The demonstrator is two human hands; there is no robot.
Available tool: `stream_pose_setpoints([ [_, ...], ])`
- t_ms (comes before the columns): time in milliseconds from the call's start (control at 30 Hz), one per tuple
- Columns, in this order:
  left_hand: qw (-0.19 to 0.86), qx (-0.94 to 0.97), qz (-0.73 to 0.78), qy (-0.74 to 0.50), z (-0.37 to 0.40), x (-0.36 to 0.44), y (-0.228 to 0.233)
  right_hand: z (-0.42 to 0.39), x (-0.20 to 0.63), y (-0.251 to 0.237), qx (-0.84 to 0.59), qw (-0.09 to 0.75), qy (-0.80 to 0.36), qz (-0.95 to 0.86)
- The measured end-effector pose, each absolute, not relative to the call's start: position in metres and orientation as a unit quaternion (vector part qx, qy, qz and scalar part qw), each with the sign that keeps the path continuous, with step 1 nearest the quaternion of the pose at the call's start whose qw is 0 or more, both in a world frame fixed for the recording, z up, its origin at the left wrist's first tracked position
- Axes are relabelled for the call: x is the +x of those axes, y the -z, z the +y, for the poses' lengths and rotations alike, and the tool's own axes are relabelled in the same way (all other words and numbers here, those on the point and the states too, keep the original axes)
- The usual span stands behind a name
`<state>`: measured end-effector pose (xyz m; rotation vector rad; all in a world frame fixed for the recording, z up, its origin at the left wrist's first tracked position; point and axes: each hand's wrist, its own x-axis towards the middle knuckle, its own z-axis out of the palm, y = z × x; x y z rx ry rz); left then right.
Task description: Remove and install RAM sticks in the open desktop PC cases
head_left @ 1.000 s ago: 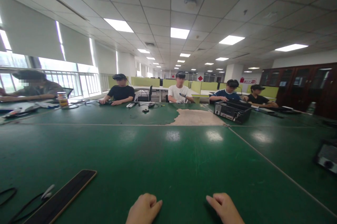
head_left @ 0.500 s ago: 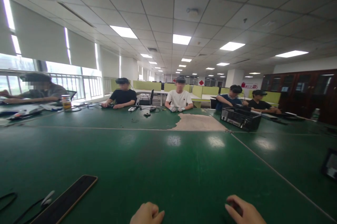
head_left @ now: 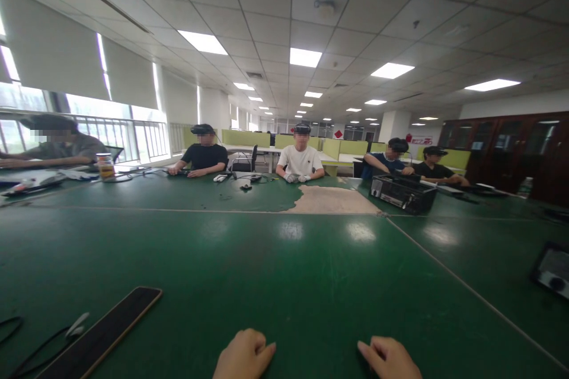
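Green tabletop [head_left: 267,272] stretches from both hands [head_left: 244,355] [head_left: 391,358] to a jar [head_left: 105,166], contents unclear.

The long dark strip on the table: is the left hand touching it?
Apart. The head view shows bare green tabletop between the left hand and the dark strip.

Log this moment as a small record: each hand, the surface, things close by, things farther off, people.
Left hand: loosely curled, no object visible in it
Right hand: loosely curled, no object visible in it
Surface: green tabletop; contact unclear
Near left: flat dark board, pale plug
Right edge: boxy unit, partly cut off
Farther: jar, black case, pale patch
People: five others, seated
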<state>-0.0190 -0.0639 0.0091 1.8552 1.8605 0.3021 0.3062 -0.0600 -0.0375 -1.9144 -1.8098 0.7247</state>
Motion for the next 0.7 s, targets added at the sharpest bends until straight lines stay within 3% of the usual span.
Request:
stream_pose_setpoints([
  [233,0.223,0.686,0.683,-0.109,-0.064,-0.017,-0.008,-0.075,0.319,0.016,-0.694,0.253,-0.160,-0.654],
  [367,0.211,0.689,0.685,-0.113,-0.066,-0.017,-0.011,-0.086,0.355,-0.005,-0.735,0.281,0.013,-0.617],
  [533,0.209,0.693,0.679,-0.122,-0.067,-0.017,-0.012,-0.080,0.420,-0.030,-0.748,0.195,0.227,-0.592],
  [700,0.219,0.692,0.676,-0.127,-0.068,-0.018,-0.009,-0.044,0.510,-0.069,-0.751,0.125,0.276,-0.587],
])
